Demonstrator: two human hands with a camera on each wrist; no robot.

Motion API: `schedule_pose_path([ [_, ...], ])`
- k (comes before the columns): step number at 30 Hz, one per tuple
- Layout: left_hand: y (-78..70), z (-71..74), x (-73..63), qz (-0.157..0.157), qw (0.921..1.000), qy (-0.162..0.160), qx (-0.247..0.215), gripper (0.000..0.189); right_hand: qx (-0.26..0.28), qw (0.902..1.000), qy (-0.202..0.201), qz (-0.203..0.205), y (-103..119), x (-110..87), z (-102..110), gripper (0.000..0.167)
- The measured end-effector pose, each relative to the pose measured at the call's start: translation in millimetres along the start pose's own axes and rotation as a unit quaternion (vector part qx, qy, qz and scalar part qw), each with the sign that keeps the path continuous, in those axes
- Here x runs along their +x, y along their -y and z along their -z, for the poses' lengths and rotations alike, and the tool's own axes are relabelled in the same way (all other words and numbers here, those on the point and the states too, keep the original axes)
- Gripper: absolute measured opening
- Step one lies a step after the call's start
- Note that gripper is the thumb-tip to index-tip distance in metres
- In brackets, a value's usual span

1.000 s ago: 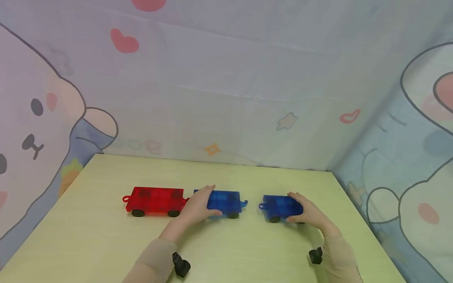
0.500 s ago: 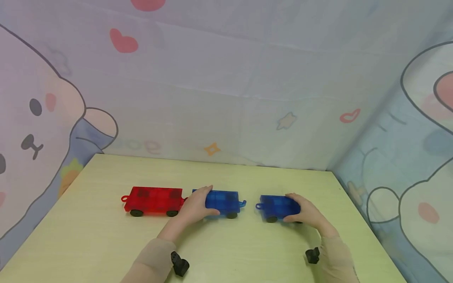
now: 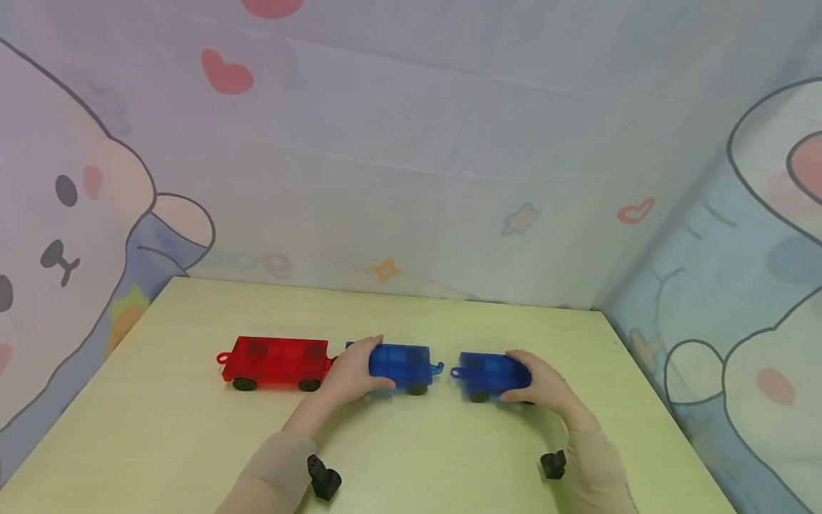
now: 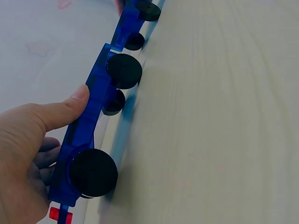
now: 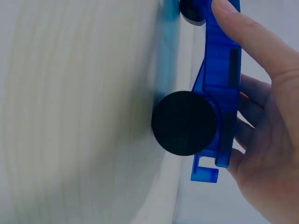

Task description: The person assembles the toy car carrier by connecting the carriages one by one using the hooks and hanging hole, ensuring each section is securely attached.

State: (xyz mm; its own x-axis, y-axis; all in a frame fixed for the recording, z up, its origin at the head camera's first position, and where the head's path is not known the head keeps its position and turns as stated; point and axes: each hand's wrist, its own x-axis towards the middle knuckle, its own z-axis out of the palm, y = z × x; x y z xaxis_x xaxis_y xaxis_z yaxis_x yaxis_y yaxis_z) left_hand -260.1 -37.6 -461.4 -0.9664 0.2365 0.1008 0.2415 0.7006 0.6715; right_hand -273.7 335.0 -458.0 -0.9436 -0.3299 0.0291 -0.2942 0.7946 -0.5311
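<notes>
My left hand [image 3: 349,371] grips a translucent blue toy wagon [image 3: 401,364] with black wheels, fingers over the far side and thumb on the near side. A hook [image 3: 438,368] sticks out of its right end. To the right, a second blue toy wagon [image 3: 489,373] is held by my right hand [image 3: 541,384], which covers its right end. That wagon's ring [image 3: 457,373] faces the hook across a small gap. A red toy wagon [image 3: 279,360] stands at the left, its right coupling meeting the left-hand wagon's end, partly hidden by my fingers.
All three wagons stand in a row on a pale yellow wooden table [image 3: 411,450]. Behind it hangs a printed cloth backdrop [image 3: 411,143], and a similar cloth [image 3: 738,285] covers the right side. A black wrist camera [image 3: 324,480] is on the left sleeve.
My right hand has slid its blue wagon leftward, narrowing the gap to the other blue wagon. My left hand, its wagon and the red wagon have shifted only slightly left in view.
</notes>
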Motion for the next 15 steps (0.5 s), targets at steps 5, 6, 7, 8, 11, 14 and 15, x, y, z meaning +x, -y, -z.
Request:
schedule_pose_path([
  [5,0.3,1.1,0.0,0.001,1.0,-0.002,-0.001,0.087,-0.004,1.0,-0.001,-0.005,4.8,0.6,-1.4,0.09],
  [6,0.3,1.3,-0.1,0.001,1.0,-0.002,-0.002,0.087,-0.006,1.0,-0.001,-0.005,5.8,0.8,-1.6,0.09],
  [7,0.3,1.5,-0.3,0.002,1.0,-0.002,-0.003,0.087,-0.009,0.9999,-0.001,-0.005,6.7,1.0,-2.0,0.09],
  [8,0.2,1.7,-0.6,0.001,1.0,-0.002,-0.003,0.087,-0.012,0.9999,-0.001,-0.006,7.4,1.1,-2.3,0.091],
  [11,0.4,1.9,-1.6,-0.001,1.0,-0.004,-0.007,0.086,-0.019,0.9998,-0.002,-0.011,9.0,1.3,-3.2,0.091],
  [14,0.6,1.7,-2.3,-0.001,0.9999,-0.007,-0.01,0.086,-0.026,0.9996,-0.002,-0.008,8.8,1.2,-3.4,0.09],
  [15,0.6,1.6,-2.4,-0.001,0.9999,-0.008,-0.01,0.086,-0.027,0.9996,-0.003,-0.006,8.4,1.1,-3.3,0.09],
])
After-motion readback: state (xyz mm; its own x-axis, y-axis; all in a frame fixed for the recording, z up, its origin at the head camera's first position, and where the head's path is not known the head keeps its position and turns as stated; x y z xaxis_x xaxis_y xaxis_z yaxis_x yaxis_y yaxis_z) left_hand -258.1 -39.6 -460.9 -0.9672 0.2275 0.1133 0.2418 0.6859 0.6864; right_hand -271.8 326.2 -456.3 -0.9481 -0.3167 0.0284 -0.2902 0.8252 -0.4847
